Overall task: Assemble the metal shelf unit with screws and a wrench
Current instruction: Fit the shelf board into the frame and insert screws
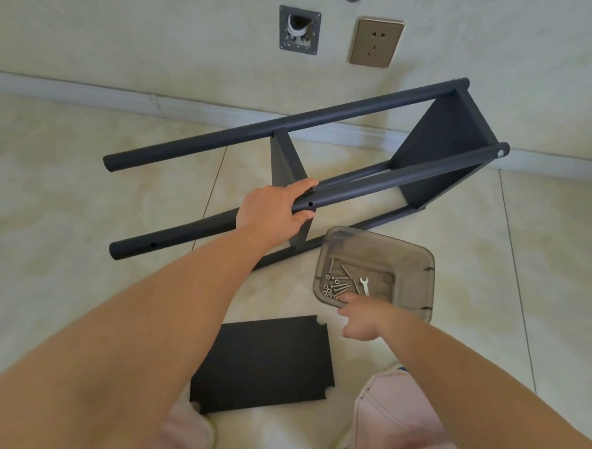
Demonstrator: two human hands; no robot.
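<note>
The dark grey metal shelf frame [358,179] lies on its side on the tiled floor, with two shelf panels fixed between its round posts. My left hand [275,209] grips the nearest upper post beside a screw hole. A loose black shelf panel [263,363] lies flat near my knees. A translucent grey plastic box [412,264] holds several silver screws [336,284] and a small silver wrench [364,284]. My right hand [363,319] reaches over the box's near rim, its fingertips at the screws; whether it holds one is hidden.
The wall stands right behind the frame, with a bronze power socket [376,41] and an open junction box [299,30]. A pale skirting board [123,95] runs along the floor edge. My knees in pink trousers [390,421] are at the bottom.
</note>
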